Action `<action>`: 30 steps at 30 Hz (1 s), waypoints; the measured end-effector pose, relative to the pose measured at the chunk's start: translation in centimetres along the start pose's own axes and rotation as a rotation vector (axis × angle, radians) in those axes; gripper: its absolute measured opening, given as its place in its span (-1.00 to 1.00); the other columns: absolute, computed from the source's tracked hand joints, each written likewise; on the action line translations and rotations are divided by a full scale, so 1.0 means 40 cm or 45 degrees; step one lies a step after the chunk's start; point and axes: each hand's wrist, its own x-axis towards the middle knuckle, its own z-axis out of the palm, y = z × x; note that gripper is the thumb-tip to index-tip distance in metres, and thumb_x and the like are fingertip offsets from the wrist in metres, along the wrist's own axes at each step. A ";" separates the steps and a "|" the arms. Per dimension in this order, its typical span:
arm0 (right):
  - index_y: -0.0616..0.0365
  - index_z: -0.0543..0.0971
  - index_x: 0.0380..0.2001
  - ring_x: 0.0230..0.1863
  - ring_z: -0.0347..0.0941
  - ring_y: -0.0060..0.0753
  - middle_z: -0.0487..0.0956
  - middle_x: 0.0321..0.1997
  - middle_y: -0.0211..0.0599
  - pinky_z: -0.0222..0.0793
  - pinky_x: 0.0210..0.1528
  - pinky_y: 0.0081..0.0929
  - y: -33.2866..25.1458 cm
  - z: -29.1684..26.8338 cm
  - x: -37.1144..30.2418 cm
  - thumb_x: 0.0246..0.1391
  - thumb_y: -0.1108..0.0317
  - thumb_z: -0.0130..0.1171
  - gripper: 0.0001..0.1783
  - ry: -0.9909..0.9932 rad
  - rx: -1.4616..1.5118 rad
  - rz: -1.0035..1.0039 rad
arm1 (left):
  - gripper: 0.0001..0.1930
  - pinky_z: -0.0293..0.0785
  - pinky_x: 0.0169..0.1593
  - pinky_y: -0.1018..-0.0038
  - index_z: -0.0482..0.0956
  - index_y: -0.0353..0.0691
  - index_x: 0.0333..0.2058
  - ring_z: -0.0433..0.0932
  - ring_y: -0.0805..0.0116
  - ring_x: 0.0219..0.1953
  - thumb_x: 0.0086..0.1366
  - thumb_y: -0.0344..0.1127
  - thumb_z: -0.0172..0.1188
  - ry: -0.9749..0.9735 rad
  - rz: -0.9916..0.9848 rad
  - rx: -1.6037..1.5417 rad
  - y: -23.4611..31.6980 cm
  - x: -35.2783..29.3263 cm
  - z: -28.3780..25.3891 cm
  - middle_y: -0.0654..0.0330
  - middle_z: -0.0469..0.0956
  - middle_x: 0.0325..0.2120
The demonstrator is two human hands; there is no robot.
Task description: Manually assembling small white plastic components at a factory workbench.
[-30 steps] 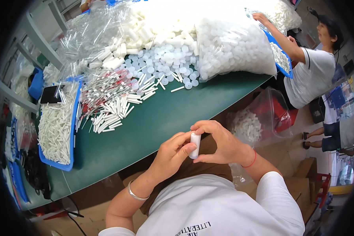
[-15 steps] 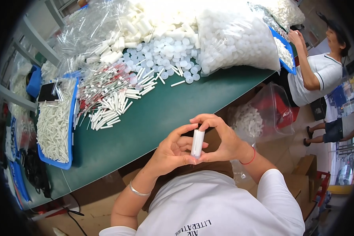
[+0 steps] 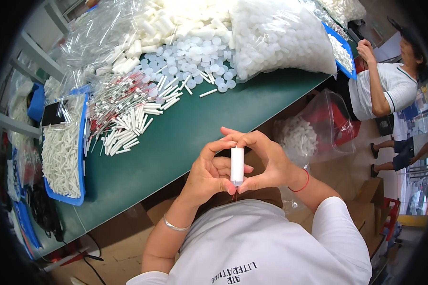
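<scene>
A small white cylinder [image 3: 237, 164] stands roughly upright between my hands, just off the table's near edge. A translucent disc-like cap shows at its lower end, and thin reddish strands hang below it. My left hand [image 3: 209, 170] is closed on the cylinder, its thumb by the lower end and its index finger at the top. My right hand [image 3: 267, 162] is closed on it from the other side, with thumb and index finger at the same two ends. What the fingertips cover at the top is hidden.
On the green table [image 3: 185, 135] lie short white sticks [image 3: 126, 130], thin red-and-white pieces [image 3: 111, 102], translucent discs [image 3: 190, 66] and white cylinders [image 3: 150, 28]. A full plastic bag [image 3: 283, 45] sits behind. A blue tray [image 3: 83, 164] stands left. A co-worker [image 3: 383, 88] is at the right.
The cylinder has come more upright and a little higher in view, and my fingers have shifted slightly at its ends. The co-worker's raised hand has moved.
</scene>
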 end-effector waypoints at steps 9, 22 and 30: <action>0.14 0.31 -0.04 0.43 0.04 -0.06 0.41 0.13 -0.11 0.01 0.36 -0.15 -0.016 -0.055 -0.074 -0.25 0.39 0.52 -0.29 0.206 0.181 0.266 | -0.22 0.63 -0.11 0.33 0.17 -0.25 0.20 0.57 0.15 -0.03 0.03 -0.50 0.40 -0.053 -0.098 0.037 -0.047 0.085 0.043 0.00 0.50 -0.05; 0.21 0.13 0.34 0.24 0.32 -0.14 0.38 0.23 0.06 0.37 0.13 -0.27 0.199 -0.240 -0.756 -0.15 0.19 0.41 0.01 0.115 -0.550 1.563 | -0.79 0.43 -0.40 0.46 0.56 -0.26 -0.22 0.47 0.34 -0.49 0.13 -0.45 0.31 0.540 0.257 1.876 0.215 -0.042 0.002 0.16 0.48 -0.42; 0.28 0.56 -0.18 -0.22 0.55 -0.33 0.61 -0.23 -0.17 0.45 -0.18 -0.44 0.022 -0.225 -0.222 -0.08 0.38 0.33 -0.64 0.195 -0.726 0.762 | -0.85 0.45 -0.20 0.30 0.55 -0.30 -0.30 0.49 0.10 -0.27 0.12 -0.48 0.25 0.805 0.482 2.613 0.308 -0.134 -0.145 0.10 0.49 -0.35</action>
